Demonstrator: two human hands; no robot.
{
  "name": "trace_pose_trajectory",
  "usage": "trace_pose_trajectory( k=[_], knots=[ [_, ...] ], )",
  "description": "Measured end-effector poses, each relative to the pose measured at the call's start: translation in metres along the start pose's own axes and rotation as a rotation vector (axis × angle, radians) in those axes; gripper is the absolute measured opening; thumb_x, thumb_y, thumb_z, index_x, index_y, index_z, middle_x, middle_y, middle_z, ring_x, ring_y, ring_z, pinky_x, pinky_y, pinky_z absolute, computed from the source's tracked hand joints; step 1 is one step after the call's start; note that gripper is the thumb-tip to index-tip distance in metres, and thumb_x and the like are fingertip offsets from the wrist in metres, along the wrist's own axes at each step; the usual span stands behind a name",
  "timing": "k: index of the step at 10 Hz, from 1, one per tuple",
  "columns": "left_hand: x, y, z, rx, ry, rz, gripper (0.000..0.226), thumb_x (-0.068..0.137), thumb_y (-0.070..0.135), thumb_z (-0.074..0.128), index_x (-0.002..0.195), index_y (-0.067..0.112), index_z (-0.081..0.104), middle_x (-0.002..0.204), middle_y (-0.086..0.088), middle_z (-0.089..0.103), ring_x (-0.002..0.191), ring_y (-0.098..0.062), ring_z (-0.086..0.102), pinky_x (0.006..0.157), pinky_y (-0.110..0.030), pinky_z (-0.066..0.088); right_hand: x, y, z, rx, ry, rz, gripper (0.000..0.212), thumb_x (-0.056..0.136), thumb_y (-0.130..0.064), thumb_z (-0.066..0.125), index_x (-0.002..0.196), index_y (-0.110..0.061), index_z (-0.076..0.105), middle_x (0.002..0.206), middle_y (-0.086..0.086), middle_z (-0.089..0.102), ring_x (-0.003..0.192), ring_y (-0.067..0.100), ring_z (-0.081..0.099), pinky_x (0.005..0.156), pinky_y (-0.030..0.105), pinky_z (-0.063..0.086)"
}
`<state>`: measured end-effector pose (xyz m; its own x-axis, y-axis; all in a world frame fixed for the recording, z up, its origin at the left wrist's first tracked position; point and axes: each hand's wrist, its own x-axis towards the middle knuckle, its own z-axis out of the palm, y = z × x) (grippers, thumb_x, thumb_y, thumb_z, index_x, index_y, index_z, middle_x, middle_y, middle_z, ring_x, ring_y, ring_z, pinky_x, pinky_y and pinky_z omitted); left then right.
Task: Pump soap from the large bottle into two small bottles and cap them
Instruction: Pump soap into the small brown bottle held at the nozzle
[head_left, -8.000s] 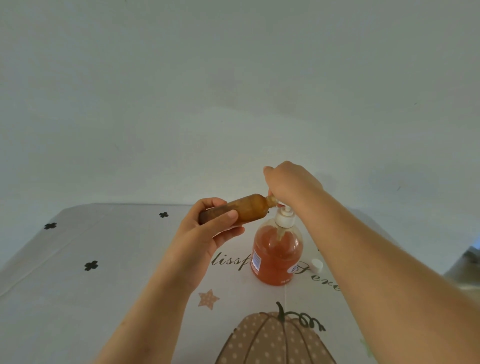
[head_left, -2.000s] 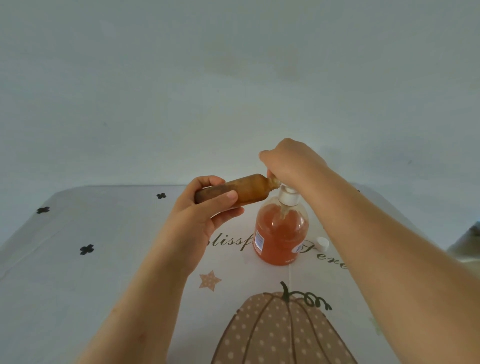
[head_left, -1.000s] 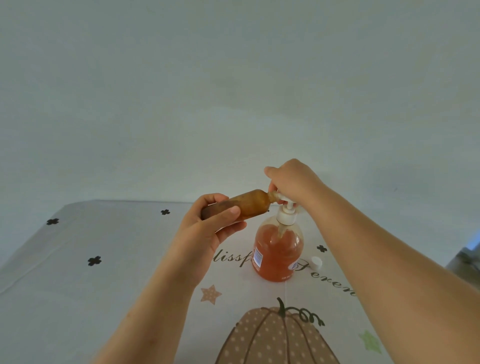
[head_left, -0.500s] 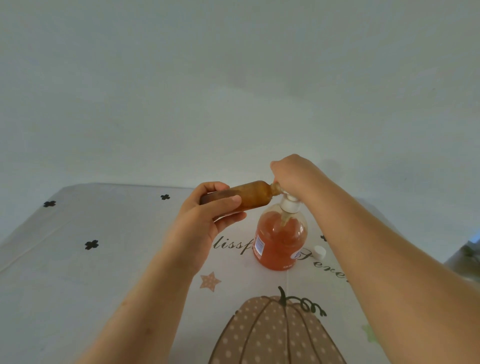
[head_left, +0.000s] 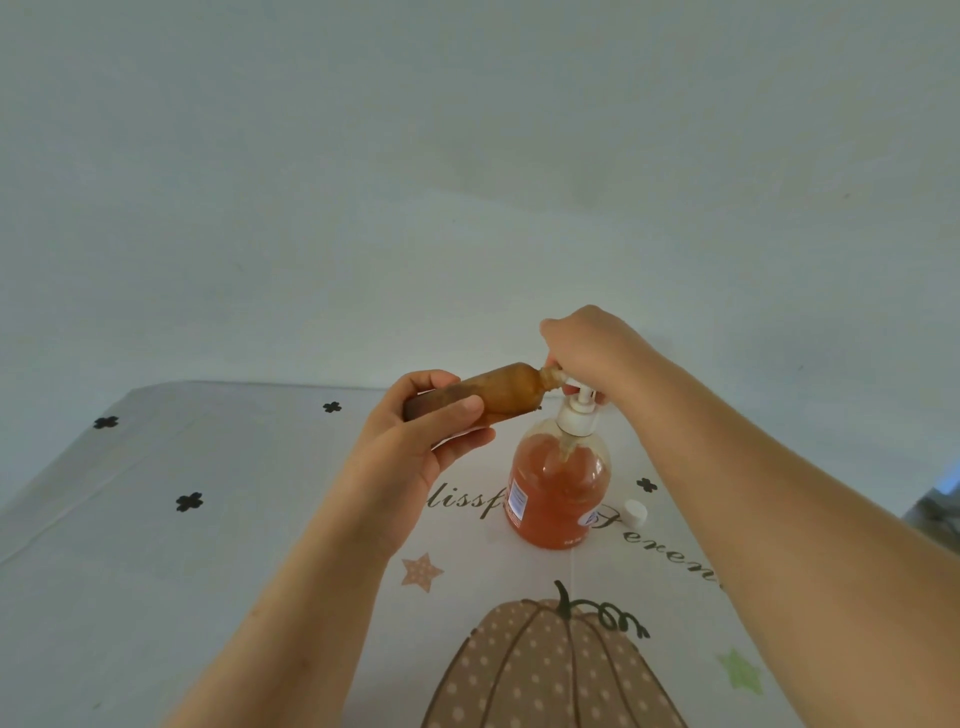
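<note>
Pumpkin-print counter (head_left: 156, 571), lower frame. Large clear bottle of orange soap (head_left: 558, 493) upright, centre. Right hand (head_left: 587, 345) above, fingers curled over white pump head (head_left: 582, 387). Left hand (head_left: 415, 447), fingers wrapped round small amber bottle (head_left: 498, 392), sideways, mouth at spout. Small white cap (head_left: 635, 513) on counter, just right. Step: filling. Next: steady press, mouth aligned, then cap.

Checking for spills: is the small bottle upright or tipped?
Tipped: left hand holds small bottle nearly sideways, mouth at the pump nozzle.
</note>
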<state>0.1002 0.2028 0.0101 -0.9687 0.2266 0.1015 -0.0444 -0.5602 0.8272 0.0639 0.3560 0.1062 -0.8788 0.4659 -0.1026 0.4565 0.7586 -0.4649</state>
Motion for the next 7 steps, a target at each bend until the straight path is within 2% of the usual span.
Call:
trace_pose_trajectory(
  k=[1, 2, 3, 4, 5, 6, 7],
  knots=[
    [-0.001, 0.001, 0.000, 0.005, -0.002, 0.008, 0.038, 0.070, 0.007, 0.074, 0.104, 0.004, 0.057, 0.105, -0.018, 0.066, 0.091, -0.031, 0.072, 0.085, -0.036, 0.060, 0.002, 0.001, 0.000, 0.031, 0.009, -0.020, 0.041, 0.095, -0.029, 0.035, 0.100, -0.007, 0.070, 0.089, 0.013, 0.071, 0.071, 0.029, 0.061, 0.088, 0.037, 0.051],
    [-0.001, 0.000, -0.002, 0.004, -0.009, 0.011, 0.037, 0.071, 0.005, 0.075, 0.104, 0.005, 0.058, 0.105, -0.018, 0.066, 0.091, -0.030, 0.073, 0.084, -0.036, 0.060, -0.001, 0.001, 0.002, 0.107, -0.029, -0.013, 0.038, 0.098, -0.021, 0.036, 0.107, -0.004, 0.068, 0.099, 0.015, 0.070, 0.079, 0.032, 0.063, 0.086, 0.037, 0.053],
    [-0.001, 0.000, -0.001, 0.009, -0.002, 0.003, 0.037, 0.070, 0.007, 0.074, 0.103, 0.005, 0.058, 0.105, -0.018, 0.066, 0.090, -0.029, 0.073, 0.083, -0.035, 0.060, -0.002, 0.002, 0.002, 0.058, -0.045, -0.008, 0.036, 0.097, -0.017, 0.037, 0.106, -0.004, 0.069, 0.096, 0.014, 0.071, 0.077, 0.029, 0.063, 0.082, 0.034, 0.051],
    [-0.001, 0.000, -0.001, 0.006, -0.001, 0.001, 0.036, 0.069, 0.006, 0.073, 0.102, 0.005, 0.058, 0.105, -0.018, 0.066, 0.089, -0.029, 0.073, 0.082, -0.034, 0.060, 0.001, -0.001, 0.001, 0.001, -0.019, -0.024, 0.034, 0.093, -0.020, 0.040, 0.096, -0.006, 0.070, 0.073, 0.009, 0.068, 0.057, 0.023, 0.055, 0.071, 0.032, 0.047],
    [0.000, -0.001, -0.002, 0.019, 0.003, -0.003, 0.038, 0.069, 0.005, 0.075, 0.103, 0.005, 0.058, 0.106, -0.019, 0.065, 0.089, -0.029, 0.073, 0.084, -0.036, 0.060, 0.003, 0.004, 0.004, 0.005, -0.030, -0.050, 0.030, 0.095, -0.013, 0.038, 0.096, -0.002, 0.067, 0.088, 0.012, 0.069, 0.064, 0.024, 0.054, 0.076, 0.032, 0.048],
    [0.004, -0.003, -0.004, 0.045, 0.014, -0.009, 0.042, 0.067, -0.001, 0.082, 0.102, 0.007, 0.059, 0.105, -0.017, 0.066, 0.090, -0.031, 0.072, 0.083, -0.035, 0.060, -0.002, 0.017, 0.009, 0.030, -0.012, -0.188, 0.032, 0.101, -0.012, 0.036, 0.112, 0.002, 0.063, 0.112, 0.020, 0.064, 0.086, 0.029, 0.054, 0.091, 0.042, 0.051],
    [0.007, -0.005, -0.007, 0.042, 0.029, -0.001, 0.035, 0.065, 0.004, 0.076, 0.097, 0.010, 0.061, 0.102, -0.016, 0.065, 0.090, -0.032, 0.072, 0.080, -0.033, 0.059, 0.001, 0.019, 0.009, -0.038, -0.028, -0.250, 0.032, 0.102, -0.010, 0.036, 0.116, 0.003, 0.062, 0.117, 0.023, 0.061, 0.094, 0.031, 0.055, 0.093, 0.042, 0.050]
  ],
)
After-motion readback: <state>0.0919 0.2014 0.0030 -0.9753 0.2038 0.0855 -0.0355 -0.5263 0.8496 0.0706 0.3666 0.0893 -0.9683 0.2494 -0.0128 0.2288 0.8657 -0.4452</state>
